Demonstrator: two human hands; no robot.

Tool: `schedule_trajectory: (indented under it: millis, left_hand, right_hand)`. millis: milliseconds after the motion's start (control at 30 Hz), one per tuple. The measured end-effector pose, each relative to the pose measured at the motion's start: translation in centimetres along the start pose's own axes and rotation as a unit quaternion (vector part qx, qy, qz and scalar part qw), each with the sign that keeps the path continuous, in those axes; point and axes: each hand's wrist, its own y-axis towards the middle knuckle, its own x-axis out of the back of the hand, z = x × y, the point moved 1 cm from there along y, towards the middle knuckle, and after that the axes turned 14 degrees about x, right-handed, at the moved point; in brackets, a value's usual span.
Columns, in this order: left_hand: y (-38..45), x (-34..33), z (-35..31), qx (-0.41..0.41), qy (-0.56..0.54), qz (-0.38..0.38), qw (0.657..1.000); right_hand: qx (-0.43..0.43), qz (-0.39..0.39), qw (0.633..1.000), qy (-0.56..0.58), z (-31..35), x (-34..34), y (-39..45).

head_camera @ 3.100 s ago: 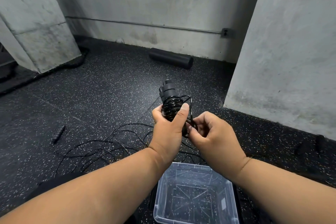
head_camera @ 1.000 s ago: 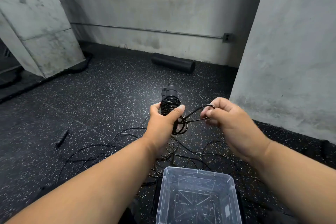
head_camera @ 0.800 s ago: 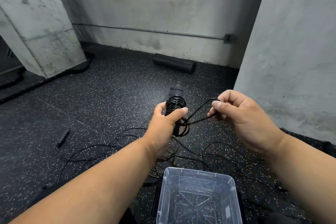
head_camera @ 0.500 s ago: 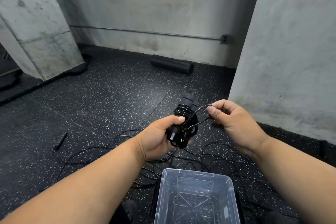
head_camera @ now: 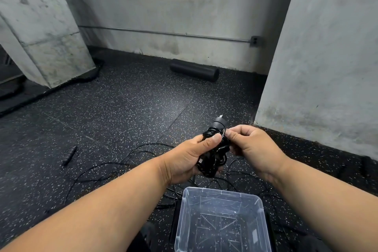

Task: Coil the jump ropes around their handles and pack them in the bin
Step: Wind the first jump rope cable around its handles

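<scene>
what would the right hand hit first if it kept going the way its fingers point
Its fingers point left, so the right hand would probably first meet the coiled rope bundle that the left hand grips; the fingertips look already on it.

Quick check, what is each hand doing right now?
Left hand: fingers curled round the coiled jump rope bundle.
Right hand: fingers pinching the rope at the top of that bundle.

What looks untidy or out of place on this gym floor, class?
Loose black rope sprawls in tangles across the floor beside the empty bin, and a stray handle lies apart at left. Both still need coiling.
</scene>
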Motion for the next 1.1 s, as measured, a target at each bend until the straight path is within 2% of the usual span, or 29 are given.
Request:
schedule_trajectory:
  millis: [167, 300, 433, 600, 733, 833, 967, 1100]
  left_hand:
    - [-0.4, 0.1, 0.0, -0.001, -0.019, 0.013, 1.000]
    - [-0.7, 0.3, 0.0, 0.004, -0.039, 0.000, 0.999]
    - [-0.9, 0.5, 0.3, 0.014, -0.038, 0.017, 0.999]
    - [-1.1, 0.3, 0.3, -0.002, -0.037, 0.014, 0.999]
    - [-1.2, 0.0, 0.3, -0.023, -0.058, -0.004, 0.998]
    - [-1.2, -0.1, 0.4, -0.028, -0.059, -0.010, 0.998]
    - [-1.2, -0.2, 0.4, -0.032, -0.066, -0.025, 0.997]
    - [-1.3, -0.2, 0.4, -0.036, -0.049, -0.025, 0.998]
  right_hand:
    - [-0.018, 0.043, 0.998, 0.030, 0.4, 0.2, 0.0]
    - [0.002, 0.080, 0.997, 0.021, 1.3, 0.7, 0.2]
    - [0.062, 0.113, 0.989, -0.076, 2.0, 0.7, -0.1]
    - [0.091, 0.132, 0.979, -0.128, 3.2, 0.6, -0.4]
    - [0.161, 0.128, 0.953, -0.224, 3.8, 0.3, -0.9]
    - [0.212, 0.097, 0.929, -0.287, 3.5, -0.1, -1.3]
    - [0.224, 0.060, 0.933, -0.275, 3.3, -0.5, -1.6]
    - [0.221, 0.072, 0.933, -0.276, 3.1, -0.7, -1.7]
